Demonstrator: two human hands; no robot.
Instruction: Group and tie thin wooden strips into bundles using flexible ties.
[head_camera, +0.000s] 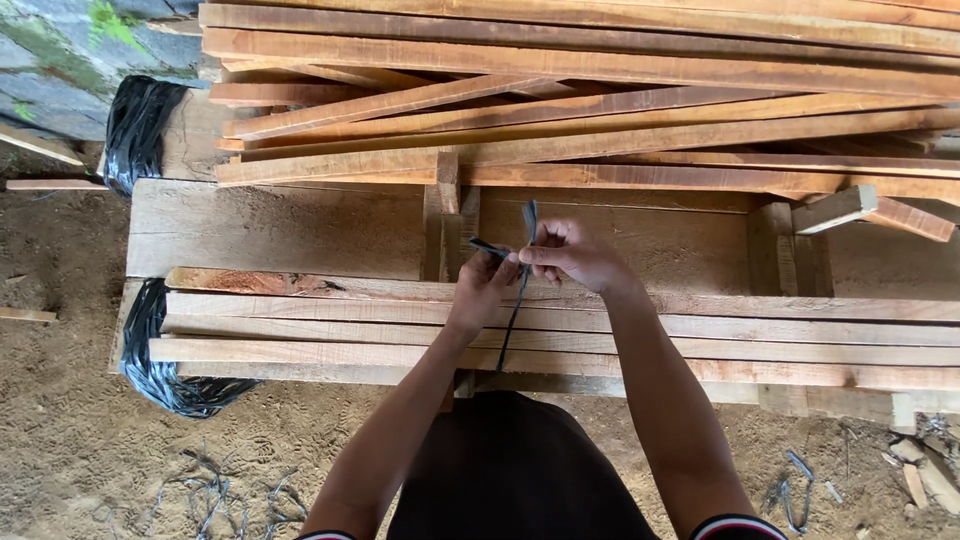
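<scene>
Where the slats pile highest: loose wooden strips (600, 110) lie criss-crossed at the far side of the bench, seemingly a waiting stock.
Bench: a rough plank frame (280, 230) on sandy ground, bearing everything at working height.
Near bundle: four long slats (780, 340) lie side by side, edges flush, apparently so a tie can circle them.
Coils: black strapping (165, 375) hangs at the bench's left end, close to reach.
Strap: a dark band (512, 320) runs up over the bundle into both hands.
Left hand (482, 290): fingers pinched shut on one strap end.
Right hand (572, 252): fingertips clamped on the other end, held upright, likely for knotting.
</scene>
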